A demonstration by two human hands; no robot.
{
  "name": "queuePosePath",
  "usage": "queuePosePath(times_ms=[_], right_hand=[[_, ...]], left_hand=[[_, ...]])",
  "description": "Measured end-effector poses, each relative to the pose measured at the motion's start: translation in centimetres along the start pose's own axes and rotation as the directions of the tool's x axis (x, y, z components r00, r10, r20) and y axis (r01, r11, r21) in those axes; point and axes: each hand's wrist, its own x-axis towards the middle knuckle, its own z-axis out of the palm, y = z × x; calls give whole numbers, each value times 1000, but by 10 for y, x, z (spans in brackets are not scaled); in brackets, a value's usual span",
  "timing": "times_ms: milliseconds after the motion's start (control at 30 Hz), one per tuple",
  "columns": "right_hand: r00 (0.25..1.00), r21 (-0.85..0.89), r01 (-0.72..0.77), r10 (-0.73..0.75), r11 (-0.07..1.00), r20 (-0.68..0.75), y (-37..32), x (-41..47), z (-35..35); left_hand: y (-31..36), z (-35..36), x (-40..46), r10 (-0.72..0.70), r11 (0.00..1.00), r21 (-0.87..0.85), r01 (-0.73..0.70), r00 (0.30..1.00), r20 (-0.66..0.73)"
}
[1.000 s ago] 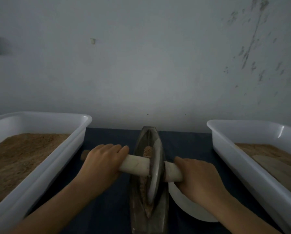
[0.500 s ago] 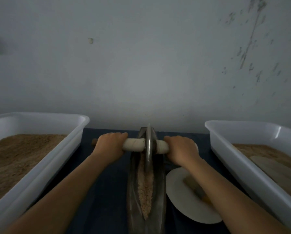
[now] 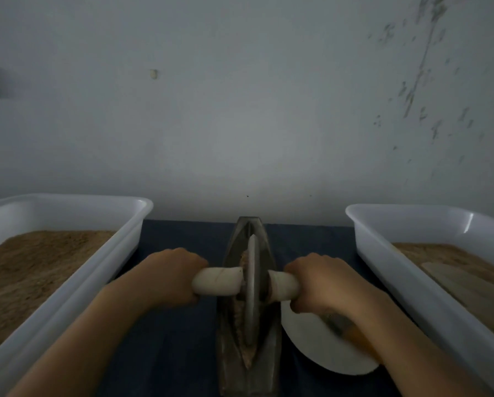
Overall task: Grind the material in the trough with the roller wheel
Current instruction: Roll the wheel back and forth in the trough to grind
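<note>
the long dark metal boat-shaped trough [image 3: 247, 365] lies on the dark blue cloth [image 3: 165, 348], with its pointed far end towards the pale wall [image 3: 240, 110]. the thin grey metal roller wheel [image 3: 252, 293] stands upright on its edge inside the trough, about at the middle of its length. a pale cream round handle bar [image 3: 217, 282] goes through the wheel and sticks out to both sides.

the left hand [image 3: 170, 275] is clenched around the left part of the handle bar, fingers curled over it. the right hand [image 3: 321, 282] grasps the right part in the same way, close beside the wheel. both forearms reach in from the bottom edge.

the light brown crushed material [image 3: 241, 319] lies in the groove of the trough, on both sides of the wheel, and some sticks on the wheel's face near the axle.

just right of the trough a white round plate [image 3: 323, 348] lies on the cloth, partly under the right forearm; something blurred with an orange part lies on it, i cannot tell what.

a white plastic rectangular tub [image 3: 77, 293] with brown powder stands at the left, and a second white plastic tub [image 3: 406, 279] with brown powder and a pale flat piece stands at the right.
</note>
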Motion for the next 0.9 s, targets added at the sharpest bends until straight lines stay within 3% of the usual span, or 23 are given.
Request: queuePosePath(times_ms=[167,300,433,467,533,667,767,900], right_hand=[[999,-28,-25,26,999,24,2,11,5],[987,-26,-53,48,998,-156,7,33,13],[903,-15,-60,48,998,-427,11,49,28],[876,-14,-66,52,998,-479,12,50,32],[853,1,-78,67,997,-518,13,50,37],[907,11,-61,61,998,-416,14,42,32],[976,20,-67,70,998,-207,8,26,16],[998,42,-51,49,998,48,-1,-2,-5]], left_hand=[[0,4,8,-15,1000,-10,16,999,43],[-2,21,27,-105,994,-10,105,972,-209],[3,36,35,-86,994,10,106,862,-499],[3,38,36,-83,995,4,102,833,-546],[4,36,37,-70,995,26,99,843,-533],[0,28,33,-13,999,37,33,890,-456],[2,17,22,-13,1000,20,20,953,-303],[6,-2,3,36,998,54,-30,994,-103]])
